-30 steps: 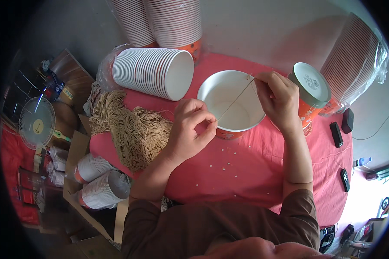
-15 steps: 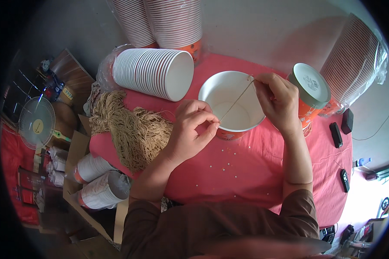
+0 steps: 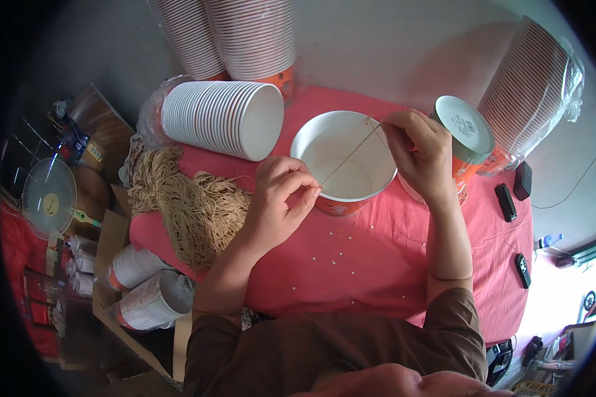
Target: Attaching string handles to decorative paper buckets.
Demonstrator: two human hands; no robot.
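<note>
A thin tan cord (image 3: 351,155) stretches taut and slanting between my two hands, over the mouth of a white-lined paper bucket (image 3: 338,208) with an orange outside. My left hand (image 3: 279,198) pinches the lower end between thumb and fingertips, just at the bucket's near left rim. At the far right rim, my right hand (image 3: 418,153) grips the upper end, with a small reddish tuft or knot showing by its fingertips. To the left lies a heap of loose tan cords (image 3: 202,208). Small white beads (image 3: 342,254) are scattered on the red cloth near the bucket.
A stack of nested paper buckets (image 3: 222,119) lies on its side at the far left; taller wrapped stacks (image 3: 251,36) stand behind. An upturned bucket (image 3: 465,126) sits right, beside a wrapped leaning stack (image 3: 526,92). Black devices (image 3: 506,202) line the right edge. An open carton (image 3: 116,228) stands lower left.
The whole scene has shifted slightly left in the picture. My hands have drawn a little farther apart, with the cord still held taut between them.
</note>
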